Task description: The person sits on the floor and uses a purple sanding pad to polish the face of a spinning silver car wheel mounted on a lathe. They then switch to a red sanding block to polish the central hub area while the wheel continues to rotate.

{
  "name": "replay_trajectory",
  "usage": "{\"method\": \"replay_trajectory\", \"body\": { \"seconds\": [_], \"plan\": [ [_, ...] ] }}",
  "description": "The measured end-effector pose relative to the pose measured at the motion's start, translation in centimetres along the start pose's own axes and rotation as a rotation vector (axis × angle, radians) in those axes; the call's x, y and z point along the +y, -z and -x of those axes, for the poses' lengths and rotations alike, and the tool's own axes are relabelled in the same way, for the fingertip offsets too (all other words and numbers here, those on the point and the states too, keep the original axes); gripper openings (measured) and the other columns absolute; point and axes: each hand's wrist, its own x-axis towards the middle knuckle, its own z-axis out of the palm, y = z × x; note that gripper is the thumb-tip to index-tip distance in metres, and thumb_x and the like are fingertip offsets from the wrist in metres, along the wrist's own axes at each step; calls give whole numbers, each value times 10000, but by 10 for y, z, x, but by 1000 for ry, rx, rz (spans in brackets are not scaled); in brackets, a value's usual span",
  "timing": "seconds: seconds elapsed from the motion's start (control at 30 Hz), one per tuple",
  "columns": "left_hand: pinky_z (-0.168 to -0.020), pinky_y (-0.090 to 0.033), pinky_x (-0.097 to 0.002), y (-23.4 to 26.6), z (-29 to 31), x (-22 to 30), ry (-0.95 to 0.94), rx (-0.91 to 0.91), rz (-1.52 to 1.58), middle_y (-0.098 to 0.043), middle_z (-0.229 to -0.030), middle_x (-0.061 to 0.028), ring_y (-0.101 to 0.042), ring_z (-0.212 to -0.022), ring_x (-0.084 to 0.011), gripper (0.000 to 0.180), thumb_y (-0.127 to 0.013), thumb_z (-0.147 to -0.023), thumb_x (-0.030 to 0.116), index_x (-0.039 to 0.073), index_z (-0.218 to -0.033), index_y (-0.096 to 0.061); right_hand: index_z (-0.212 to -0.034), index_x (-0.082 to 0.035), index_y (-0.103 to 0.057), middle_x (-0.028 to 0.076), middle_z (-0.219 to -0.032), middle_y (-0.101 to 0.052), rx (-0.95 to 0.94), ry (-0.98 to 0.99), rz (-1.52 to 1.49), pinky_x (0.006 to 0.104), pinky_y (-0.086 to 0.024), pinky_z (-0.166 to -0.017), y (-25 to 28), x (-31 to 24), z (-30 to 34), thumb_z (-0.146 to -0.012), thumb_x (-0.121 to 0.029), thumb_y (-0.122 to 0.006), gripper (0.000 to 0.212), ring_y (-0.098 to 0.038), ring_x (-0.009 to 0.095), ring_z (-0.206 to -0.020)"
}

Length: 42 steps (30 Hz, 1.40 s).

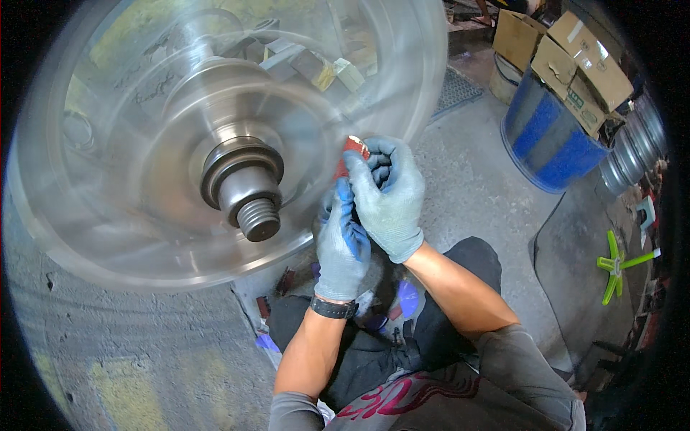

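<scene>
A large wheel rim (180, 267) fills the upper left, blurred by spinning. At its centre a metal shaft (248, 190) with a threaded end sticks out toward me. Beside the wheel's right edge, my right hand (388, 194), in a grey-blue glove, is closed on a folded strip of reddish-brown sandpaper (351, 156). Just below it, my left hand (343, 248), gloved alike, has its blue-coated fingers curled at the strip's lower end. Whether the sandpaper touches the rim cannot be made out.
A blue drum (550, 140) piled with cardboard boxes (586, 61) stands at the far right, with silvery ringed metal parts (632, 147) beside it. A green star-shaped base (613, 266) lies farther right. Purple scraps (408, 298) lie around my legs. Blocks (348, 74) show through the blurred wheel.
</scene>
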Motion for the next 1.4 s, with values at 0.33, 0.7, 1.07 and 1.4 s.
{"method": "replay_trajectory", "body": {
  "seconds": [0.33,0.7,1.07,1.4],
  "plan": [
    [-1075,-563,-321,7,-2,-9,-163,-79,-259,-744,-1371,-82,-695,-1226,-136,354,-539,-1242,262,10,-1447,-678,-1168,-52,-721,-15,-788,-684,29,1,-52,255,-485,-572,1,1,0,-1021,-141,-859,221,-589,38,-626],
    [-948,-536,-276,-7,-3,-5,-34,38,-61,-774,-1154,-21,-674,-1059,-76,279,-649,-1200,271,36,-1240,-794,-1206,6,-709,-1,-927,-694,-2,-25,-18,239,-538,-705,8,2,0,-1026,-91,-844,244,-595,37,-770],
    [-846,-527,-262,-8,-5,-10,12,77,38,-740,-1012,38,-644,-916,-53,202,-689,-1179,261,97,-1134,-798,-1163,-26,-721,-1,-841,-688,46,-3,-62,236,-497,-595,5,5,-1,-1013,-99,-856,215,-578,30,-656],
    [-855,-539,-267,-10,-3,-7,4,114,32,-739,-1007,38,-646,-914,-57,183,-715,-1163,262,113,-1100,-800,-1161,-29,-730,2,-831,-684,49,54,-6,251,-491,-590,3,5,-1,-1011,-117,-862,219,-570,38,-643]
  ]
}}
